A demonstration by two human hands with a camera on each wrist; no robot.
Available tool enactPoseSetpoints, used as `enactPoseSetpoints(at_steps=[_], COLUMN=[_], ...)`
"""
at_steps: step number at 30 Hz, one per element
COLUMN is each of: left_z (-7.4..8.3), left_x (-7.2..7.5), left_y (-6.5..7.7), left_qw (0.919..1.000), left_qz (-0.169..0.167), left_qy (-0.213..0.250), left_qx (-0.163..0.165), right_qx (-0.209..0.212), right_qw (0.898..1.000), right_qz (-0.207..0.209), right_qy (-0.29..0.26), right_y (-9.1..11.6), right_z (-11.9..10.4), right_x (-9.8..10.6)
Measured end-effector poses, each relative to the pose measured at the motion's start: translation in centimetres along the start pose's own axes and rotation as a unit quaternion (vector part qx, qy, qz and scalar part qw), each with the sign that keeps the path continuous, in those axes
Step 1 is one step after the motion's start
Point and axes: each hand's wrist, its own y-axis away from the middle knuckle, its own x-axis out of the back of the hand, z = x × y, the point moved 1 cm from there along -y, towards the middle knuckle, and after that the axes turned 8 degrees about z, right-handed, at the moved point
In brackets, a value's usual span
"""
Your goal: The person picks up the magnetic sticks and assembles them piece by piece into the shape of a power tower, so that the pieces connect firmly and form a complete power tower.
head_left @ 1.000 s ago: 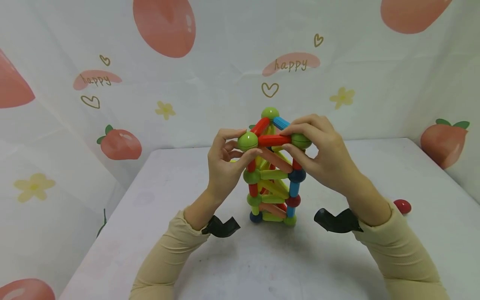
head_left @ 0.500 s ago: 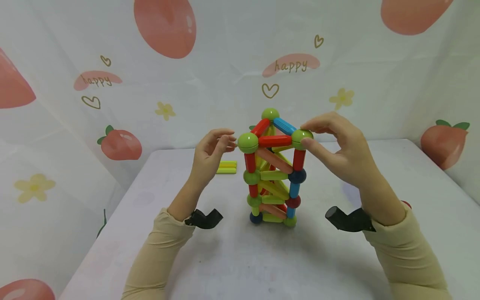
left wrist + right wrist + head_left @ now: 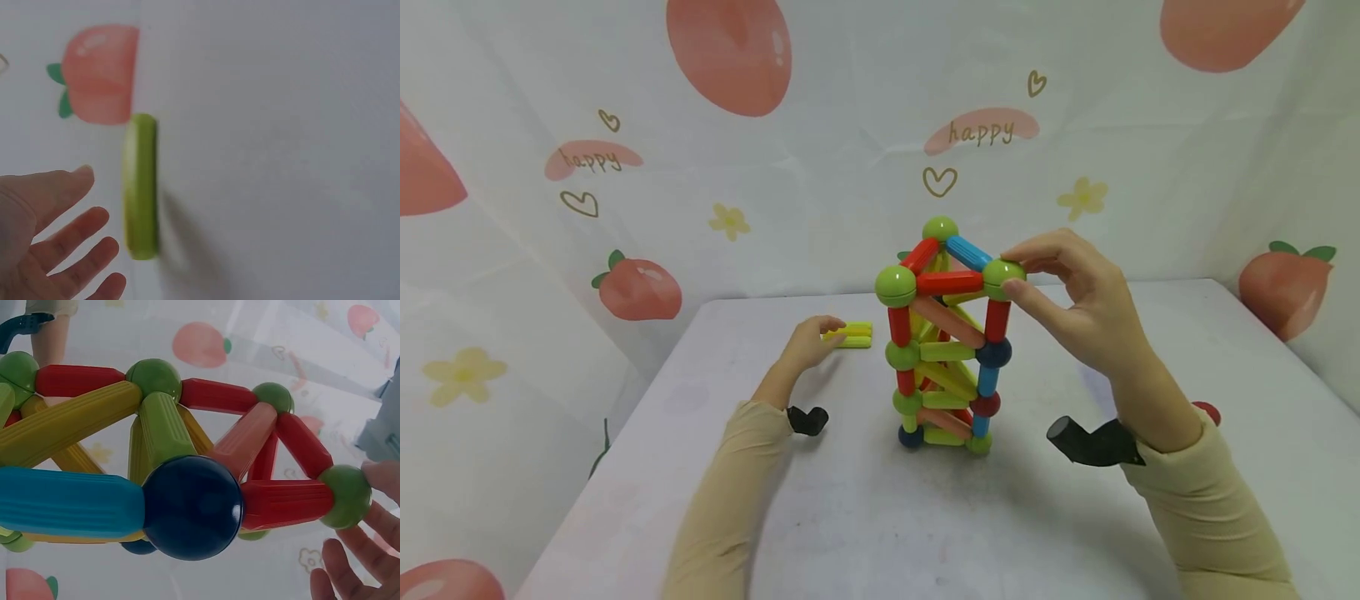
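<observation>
A tower of coloured sticks and balls [image 3: 948,352] stands upright on the table. My right hand [image 3: 1078,300] pinches the green ball [image 3: 997,279] at its top right corner between thumb and fingers. In the right wrist view, a red stick [image 3: 287,503] joins that ball to a dark blue ball [image 3: 192,507]. My left hand [image 3: 808,342] is left of the tower, close to a small row of yellow and lime sticks [image 3: 859,342]. The left wrist view has its thumb and fingers spread beside a lime stick [image 3: 144,187], with nothing between them.
A red ball [image 3: 1208,412] lies on the right of the white table [image 3: 880,525], partly behind my right sleeve. Behind the table hangs a white cloth [image 3: 850,167] printed with peaches, flowers and hearts.
My left hand has let go of the tower's top left green ball and moved down and left to the loose sticks. The right hand has shifted slightly outward, still on its green ball.
</observation>
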Motion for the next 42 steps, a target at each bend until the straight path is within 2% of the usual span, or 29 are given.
enactPoseSetpoints(at_steps=[5, 9, 13, 16, 20, 23, 26, 28, 30, 32, 34, 38, 40, 42], left_z=[-0.9, -0.9, -0.3, 0.8, 3.4, 5.7, 8.0, 9.4, 10.9, 12.4, 13.9, 16.6, 17.7, 18.6], left_x=[-0.7, -0.5, 0.5, 1.6, 3.6, 5.2, 6.8, 7.8, 8.8, 9.7, 10.4, 11.2, 11.4, 11.5], left_y=[0.1, 0.3, 0.3, 0.2, 0.2, 0.5, 0.9, 1.1, 1.5, 1.9, 2.4, 3.0, 3.2, 3.3], left_qw=[0.9990, 0.9969, 0.9986, 0.9992, 0.9968, 0.9921, 0.9825, 0.9713, 0.9554, 0.9343, 0.9099, 0.8616, 0.8424, 0.8277], left_qz=[-0.018, -0.035, -0.042, -0.029, 0.007, 0.040, 0.083, 0.116, 0.150, 0.183, 0.209, 0.238, 0.241, 0.239], left_qy=[-0.038, -0.067, -0.029, 0.025, 0.078, 0.112, 0.148, 0.177, 0.212, 0.250, 0.287, 0.345, 0.362, 0.374], left_qx=[0.018, 0.022, 0.016, 0.006, -0.015, -0.040, -0.078, -0.108, -0.140, -0.175, -0.214, -0.287, -0.318, -0.344], right_qx=[-0.002, -0.005, -0.010, -0.013, -0.015, -0.016, -0.014, -0.013, -0.011, -0.009, -0.007, -0.005, -0.004, -0.005], right_qw=[1.000, 1.000, 1.000, 1.000, 1.000, 1.000, 1.000, 1.000, 1.000, 1.000, 1.000, 0.999, 0.999, 0.999], right_qz=[0.003, 0.003, 0.003, 0.003, 0.005, 0.007, 0.009, 0.011, 0.013, 0.016, 0.019, 0.028, 0.031, 0.033], right_qy=[-0.001, 0.006, 0.012, 0.015, 0.015, 0.010, 0.003, -0.001, -0.006, -0.009, -0.015, -0.027, -0.032, -0.034], right_y=[0.1, 0.2, 0.2, 0.2, 0.2, 0.3, 0.3, 0.3, 0.3, 0.4, 0.4, 0.5, 0.5, 0.6], right_z=[0.1, 0.3, 0.3, 0.3, 0.3, 0.3, 0.3, 0.3, 0.3, 0.3, 0.4, 0.6, 0.7, 0.8], right_x=[-0.1, -0.1, -0.1, -0.1, -0.1, -0.2, -0.2, -0.3, -0.4, -0.5, -0.5, -0.6, -0.6, -0.6])
